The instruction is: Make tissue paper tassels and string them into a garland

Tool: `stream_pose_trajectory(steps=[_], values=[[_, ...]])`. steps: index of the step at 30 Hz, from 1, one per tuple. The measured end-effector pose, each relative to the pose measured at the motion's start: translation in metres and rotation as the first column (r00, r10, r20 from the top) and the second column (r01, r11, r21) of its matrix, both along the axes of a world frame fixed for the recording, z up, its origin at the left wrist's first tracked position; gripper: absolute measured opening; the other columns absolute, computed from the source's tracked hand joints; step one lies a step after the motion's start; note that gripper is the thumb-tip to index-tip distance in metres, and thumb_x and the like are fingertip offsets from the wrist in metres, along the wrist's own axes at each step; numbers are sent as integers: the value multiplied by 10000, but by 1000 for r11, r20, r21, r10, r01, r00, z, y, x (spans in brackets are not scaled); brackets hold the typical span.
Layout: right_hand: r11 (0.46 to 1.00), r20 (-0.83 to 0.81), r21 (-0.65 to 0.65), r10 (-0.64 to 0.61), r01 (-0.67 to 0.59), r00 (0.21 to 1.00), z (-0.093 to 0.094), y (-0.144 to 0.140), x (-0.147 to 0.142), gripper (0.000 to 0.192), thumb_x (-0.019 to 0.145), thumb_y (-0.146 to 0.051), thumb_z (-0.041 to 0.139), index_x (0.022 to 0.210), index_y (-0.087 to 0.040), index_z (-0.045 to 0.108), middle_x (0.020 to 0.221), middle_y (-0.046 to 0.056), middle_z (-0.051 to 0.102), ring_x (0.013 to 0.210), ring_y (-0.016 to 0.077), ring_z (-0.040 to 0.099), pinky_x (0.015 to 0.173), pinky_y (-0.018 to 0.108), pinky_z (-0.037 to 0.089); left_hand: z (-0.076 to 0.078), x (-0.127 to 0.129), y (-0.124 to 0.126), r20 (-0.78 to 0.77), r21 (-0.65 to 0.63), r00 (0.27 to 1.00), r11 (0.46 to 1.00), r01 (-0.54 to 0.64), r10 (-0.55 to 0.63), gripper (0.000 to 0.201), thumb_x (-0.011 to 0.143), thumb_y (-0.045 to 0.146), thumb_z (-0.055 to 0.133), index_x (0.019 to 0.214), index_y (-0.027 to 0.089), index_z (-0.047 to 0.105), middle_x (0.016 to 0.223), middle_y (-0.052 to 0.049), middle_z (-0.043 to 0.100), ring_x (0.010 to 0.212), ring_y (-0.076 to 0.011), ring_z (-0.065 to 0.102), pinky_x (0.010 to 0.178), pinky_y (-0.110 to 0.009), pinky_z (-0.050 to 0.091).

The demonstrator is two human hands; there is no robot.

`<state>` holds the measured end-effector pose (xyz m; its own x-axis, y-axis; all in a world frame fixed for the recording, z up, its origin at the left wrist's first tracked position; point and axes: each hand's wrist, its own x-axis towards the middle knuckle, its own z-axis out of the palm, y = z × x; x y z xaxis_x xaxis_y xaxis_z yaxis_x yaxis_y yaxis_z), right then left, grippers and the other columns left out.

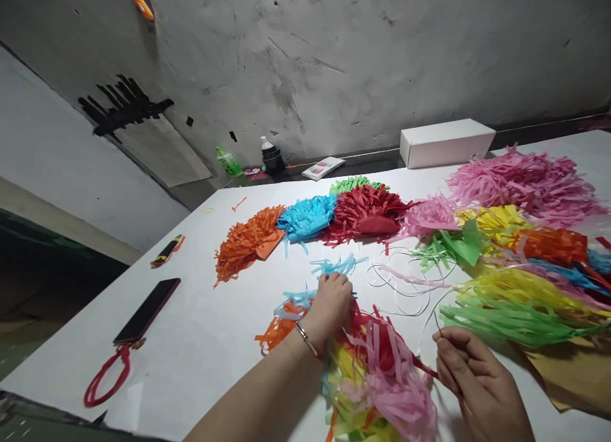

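- White table (pixel 205 340) under a scuffed grey wall (pixel 334 54); black phone (pixel 147 310) far left.
- Left hand (pixel 329 305) knuckles up, fingers closed on the blue fringe tassel (pixel 298 297) (bracelet at the wrist).
- Mixed tassel bunch (pixel 382 378) lying between both hands.
- Right hand (pixel 470 378) low, fingertips pinched on thin white ribbon (pixel 429 315).
- Beyond: orange fringe pile (pixel 243 241), red fringe pile (pixel 367 216), pink fringe heap (pixel 525 178), white box (pixel 446 142).

Craft workshop: paper fringe piles (pixel 367 213), bare plaster wall (pixel 334 54).
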<state>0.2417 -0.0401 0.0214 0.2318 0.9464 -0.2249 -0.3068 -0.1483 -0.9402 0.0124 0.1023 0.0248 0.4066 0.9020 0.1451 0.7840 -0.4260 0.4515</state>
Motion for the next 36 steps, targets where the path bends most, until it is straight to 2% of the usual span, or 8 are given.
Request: stream_pose_trajectory(steps=[4, 6, 8, 10, 13, 16, 28, 36], values=[[990, 201, 61, 110, -125, 973, 11, 0, -10, 303, 854, -511, 687, 904, -215, 646, 770, 16, 638, 636, 152, 610, 560, 209, 525, 35, -4, -21, 158, 47, 987, 998, -36, 28, 119, 959, 178, 525, 930, 192, 640, 947, -79, 673, 923, -229, 587, 891, -406, 459], [970, 286, 114, 176, -216, 942, 20, 0, -19, 293, 895, -501, 630, 866, -211, 657, 737, 18, 641, 626, 153, 608, 549, 200, 506, 53, -2, -40, 330, 16, 944, 1000, -21, 15, 153, 990, 276, 515, 993, 190, 642, 962, -82, 676, 887, -204, 609, 813, -338, 495], [957, 336, 170, 168, -236, 927, 29, -1, -30, 292, 916, -489, 595, 850, -214, 667, 705, 16, 639, 606, 150, 595, 538, 196, 484, 64, 5, -59, 603, -135, 797, 990, 48, 44, 190, 958, 362, 599, 973, 187, 672, 884, -60, 683, 787, -175, 622, 722, -284, 502], [956, 352, 211, 122, -205, 928, 36, -3, -39, 290, 926, -480, 578, 837, -221, 674, 674, 8, 628, 583, 140, 576, 526, 190, 461, 67, 14, -75, 793, -331, 581, 930, 161, 182, 229, 876, 407, 720, 927, 185, 692, 796, -30, 676, 699, -144, 617, 647, -242, 489], [953, 358, 221, 116, -205, 926, 40, -6, -47, 291, 929, -475, 574, 819, -227, 677, 615, -11, 591, 505, 111, 511, 464, 174, 403, 62, 26, -88, 851, -501, 343, 810, 304, 397, 281, 776, 391, 831, 876, 180, 676, 735, 3, 657, 638, -110, 617, 602, -204, 478], [955, 352, 196, 143, -222, 925, 38, -6, -50, 299, 922, -487, 580, 813, -224, 671, 596, -18, 581, 479, 102, 488, 437, 162, 387, 58, 32, -92, 845, -534, 231, 765, 359, 481, 300, 735, 344, 872, 839, 176, 646, 709, 17, 655, 625, -98, 629, 607, -192, 489], [972, 372, 145, 121, -187, 920, 38, -9, -50, 427, 889, -601, 579, 769, -206, 689, 588, 20, 621, 477, 134, 554, 417, 176, 431, 51, 37, -96, 854, -518, 180, 772, 369, 487, 317, 755, 335, 861, 852, 174, 605, 728, 14, 659, 625, -94, 637, 600, -185, 493], [973, 364, 145, 115, -179, 924, 37, -11, -50, 420, 882, -594, 588, 748, -207, 684, 581, 15, 616, 472, 132, 551, 416, 177, 422, 51, 38, -97, 850, -525, 225, 789, 319, 476, 322, 761, 359, 855, 855, 178, 606, 708, 28, 629, 638, -94, 620, 608, -190, 487]])
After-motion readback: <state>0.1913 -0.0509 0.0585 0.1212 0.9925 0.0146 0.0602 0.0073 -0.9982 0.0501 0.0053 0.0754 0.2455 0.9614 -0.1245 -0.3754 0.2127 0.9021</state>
